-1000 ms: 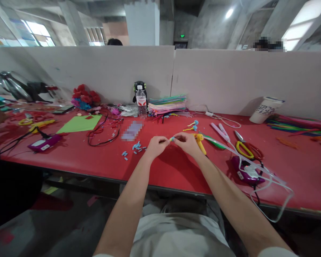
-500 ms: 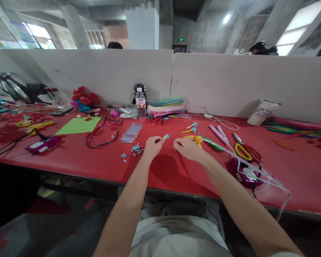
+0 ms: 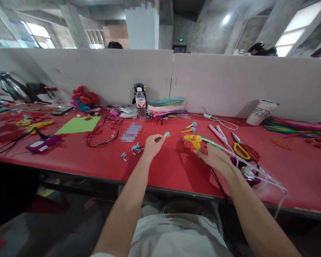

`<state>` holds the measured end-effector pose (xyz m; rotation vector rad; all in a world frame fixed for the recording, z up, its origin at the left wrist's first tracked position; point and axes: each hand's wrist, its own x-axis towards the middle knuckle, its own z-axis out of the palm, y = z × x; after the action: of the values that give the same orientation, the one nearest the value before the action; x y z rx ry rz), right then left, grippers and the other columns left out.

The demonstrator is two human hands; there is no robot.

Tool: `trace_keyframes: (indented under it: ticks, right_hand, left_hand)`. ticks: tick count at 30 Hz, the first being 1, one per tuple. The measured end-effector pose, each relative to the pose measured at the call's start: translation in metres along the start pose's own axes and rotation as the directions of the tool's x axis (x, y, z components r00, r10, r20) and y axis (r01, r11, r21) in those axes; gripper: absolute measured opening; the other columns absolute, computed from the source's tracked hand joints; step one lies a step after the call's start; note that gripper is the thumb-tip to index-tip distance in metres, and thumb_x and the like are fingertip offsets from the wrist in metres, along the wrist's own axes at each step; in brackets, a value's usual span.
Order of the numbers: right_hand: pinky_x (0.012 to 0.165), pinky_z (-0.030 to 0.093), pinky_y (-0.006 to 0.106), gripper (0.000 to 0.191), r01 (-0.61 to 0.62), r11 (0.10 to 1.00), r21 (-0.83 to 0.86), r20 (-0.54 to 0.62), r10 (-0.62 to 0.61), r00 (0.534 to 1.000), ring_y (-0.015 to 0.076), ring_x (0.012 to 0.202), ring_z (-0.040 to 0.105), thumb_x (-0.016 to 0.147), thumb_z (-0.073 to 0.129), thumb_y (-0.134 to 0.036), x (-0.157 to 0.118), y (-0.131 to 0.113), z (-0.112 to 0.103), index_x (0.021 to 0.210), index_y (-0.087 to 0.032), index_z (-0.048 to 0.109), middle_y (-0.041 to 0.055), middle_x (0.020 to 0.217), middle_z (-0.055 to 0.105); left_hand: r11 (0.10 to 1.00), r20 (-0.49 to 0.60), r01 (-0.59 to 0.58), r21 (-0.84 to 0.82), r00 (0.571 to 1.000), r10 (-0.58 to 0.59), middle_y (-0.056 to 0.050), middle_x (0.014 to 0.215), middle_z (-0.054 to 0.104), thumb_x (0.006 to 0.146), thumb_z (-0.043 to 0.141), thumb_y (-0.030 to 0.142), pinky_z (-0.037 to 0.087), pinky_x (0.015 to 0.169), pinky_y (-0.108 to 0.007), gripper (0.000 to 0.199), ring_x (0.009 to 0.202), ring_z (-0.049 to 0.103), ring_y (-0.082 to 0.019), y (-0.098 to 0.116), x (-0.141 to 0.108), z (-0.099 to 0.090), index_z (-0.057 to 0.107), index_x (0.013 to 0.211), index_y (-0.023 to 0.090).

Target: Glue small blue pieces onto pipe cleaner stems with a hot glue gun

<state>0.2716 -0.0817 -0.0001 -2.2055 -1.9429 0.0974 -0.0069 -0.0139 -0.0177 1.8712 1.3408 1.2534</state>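
My left hand [image 3: 153,145] is closed in a pinch on a small piece with a blue fluffy tip [image 3: 167,134] and a bit of yellow below it. My right hand [image 3: 214,156] is at the handle end of a yellow glue gun [image 3: 193,139], thumb and fingers apart on either side of it. The gun's nozzle points left. Behind the gun lie two finished-looking yellow stems with blue fluffy heads [image 3: 194,126]. Several short blue bits [image 3: 136,146] are scattered left of my left hand.
Right of the glue gun are a pink hair-straightener-like tool [image 3: 217,133], scissors [image 3: 242,151] and a purple power box [image 3: 253,180] with cords. A water bottle [image 3: 141,107], bundled pipe cleaners [image 3: 167,106] and a leaning paper cup [image 3: 261,113] stand along the partition. Green paper [image 3: 79,125] lies left.
My right hand has moved right and toward me, away from my left hand, to the glue gun's handle. My left hand stays nearly in place with the blue-tipped piece.
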Motion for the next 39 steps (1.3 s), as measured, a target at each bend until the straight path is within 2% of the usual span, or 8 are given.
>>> trace_keyframes:
  ticks: [3, 6, 10, 11, 13, 18, 29, 39]
  right_hand:
    - [0.062, 0.04, 0.033, 0.039, 0.075, 0.994, 0.079, -0.018, -0.074, 0.997, 0.0277, 0.078, 0.064, 0.078, 0.056, -0.054, 0.028, -0.013, 0.013, 0.088, -0.017, 0.062, 0.0129, 0.085, 0.068]
    - [0.063, 0.043, 0.032, 0.024, 0.158, 0.917, 0.367, -0.062, -0.145, 0.987, 0.0226, 0.072, 0.062, 0.073, 0.058, -0.035, 0.05, -0.031, 0.029, 0.087, -0.016, 0.063, 0.009, 0.082, 0.068]
    - [0.06, 0.048, 0.029, 0.027, 0.088, 0.532, 0.842, -0.003, -0.158, 0.987, 0.0158, 0.062, 0.059, 0.069, 0.059, -0.032, 0.056, -0.047, 0.047, 0.091, -0.016, 0.062, 0.0049, 0.079, 0.068]
    - [0.058, 0.048, 0.027, 0.027, 0.048, 0.46, 0.886, 0.023, -0.149, 0.989, 0.0143, 0.059, 0.058, 0.069, 0.061, -0.033, 0.053, -0.05, 0.049, 0.089, -0.016, 0.062, 0.0045, 0.077, 0.068]
    - [0.055, 0.047, 0.025, 0.025, 0.015, 0.402, 0.916, 0.054, -0.159, 0.986, 0.0122, 0.055, 0.055, 0.07, 0.064, -0.039, 0.046, -0.055, 0.053, 0.08, -0.017, 0.062, 0.0039, 0.071, 0.066]
    - [0.056, 0.046, 0.024, 0.033, 0.061, 0.416, 0.907, 0.046, -0.243, 0.969, 0.0116, 0.055, 0.054, 0.073, 0.064, -0.049, 0.032, -0.064, 0.054, 0.066, -0.017, 0.061, 0.0028, 0.064, 0.063]
    - [0.053, 0.042, 0.023, 0.033, 0.126, 0.485, 0.865, 0.003, -0.257, 0.966, 0.0109, 0.054, 0.05, 0.076, 0.06, -0.047, 0.033, -0.062, 0.057, 0.062, -0.017, 0.057, -0.0002, 0.057, 0.057]
    - [0.048, 0.036, 0.024, 0.033, 0.131, 0.479, 0.868, 0.004, -0.272, 0.962, 0.0095, 0.048, 0.043, 0.076, 0.058, -0.043, 0.029, -0.065, 0.052, 0.056, -0.019, 0.049, -0.0029, 0.051, 0.049]
  left_hand:
    - [1.0, 0.017, 0.002, 0.017, 1.0, -0.002, -0.002, 0.069, 0.064, 0.082, 0.055, 0.048, 0.037, 0.061, -0.022, 0.037, 0.065, 0.053, -0.012, -0.002, 0.001, 0.001, 0.069, 0.077, 0.014]
    - [0.998, 0.021, 0.01, 0.059, 1.0, -0.011, -0.003, 0.07, 0.066, 0.082, 0.056, 0.046, 0.038, 0.063, -0.023, 0.036, 0.067, 0.056, -0.014, -0.004, 0.001, 0.0, 0.071, 0.078, 0.014]
    - [0.992, -0.011, 0.056, 0.117, 0.998, -0.055, -0.004, 0.068, 0.067, 0.081, 0.058, 0.043, 0.038, 0.062, -0.024, 0.032, 0.065, 0.057, -0.015, -0.004, 0.0, -0.002, 0.072, 0.076, 0.015]
    - [0.99, -0.014, 0.068, 0.124, 0.998, -0.067, -0.005, 0.068, 0.067, 0.08, 0.059, 0.042, 0.038, 0.062, -0.025, 0.031, 0.065, 0.057, -0.015, -0.004, -0.001, -0.002, 0.072, 0.075, 0.015]
    - [0.988, -0.012, 0.072, 0.139, 0.997, -0.071, -0.005, 0.068, 0.067, 0.08, 0.059, 0.041, 0.037, 0.061, -0.025, 0.03, 0.065, 0.057, -0.015, -0.004, -0.001, -0.002, 0.072, 0.074, 0.015]
    - [0.989, 0.023, 0.037, 0.144, 0.999, -0.041, -0.005, 0.069, 0.068, 0.082, 0.057, 0.041, 0.036, 0.061, -0.025, 0.031, 0.064, 0.056, -0.014, -0.005, -0.001, -0.001, 0.072, 0.076, 0.015]
    - [0.992, 0.038, 0.041, 0.117, 0.998, -0.045, -0.005, 0.073, 0.07, 0.081, 0.059, 0.04, 0.039, 0.064, -0.025, 0.03, 0.066, 0.058, -0.015, -0.004, -0.001, 0.0, 0.073, 0.078, 0.014]
    - [0.993, 0.038, 0.06, 0.106, 0.997, -0.065, -0.005, 0.074, 0.07, 0.08, 0.059, 0.04, 0.04, 0.064, -0.025, 0.03, 0.068, 0.059, -0.016, -0.006, 0.0, 0.0, 0.074, 0.078, 0.015]
